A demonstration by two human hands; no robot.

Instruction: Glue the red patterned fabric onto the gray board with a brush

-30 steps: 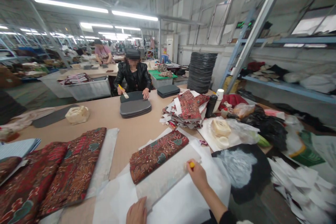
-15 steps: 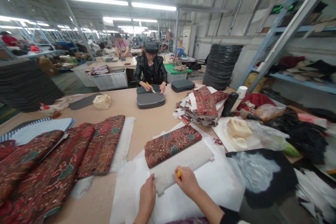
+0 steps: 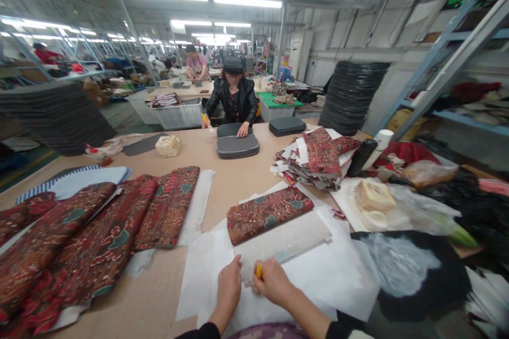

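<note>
A red patterned fabric piece point(image 3: 267, 213) lies folded on white paper sheets point(image 3: 318, 275) in front of me, with its pale whitish lining side point(image 3: 284, 241) turned up along the near edge. My right hand point(image 3: 272, 282) is closed round a small yellow-handled tool point(image 3: 259, 271) at the lining's near left corner. My left hand point(image 3: 229, 288) rests flat beside it, fingers pressing on the same corner.
Several red patterned pieces point(image 3: 95, 233) lie spread at my left. A pile of such pieces point(image 3: 314, 156), a dark bottle point(image 3: 361, 157) and a plastic-wrapped lump point(image 3: 374, 196) sit at right. Across the table a person point(image 3: 234, 100) works on grey pads point(image 3: 237, 145).
My right hand with the yellow tool has slid leftwards along the lining's near edge to its left corner. My left hand has come up beside it. The view has shifted left.
</note>
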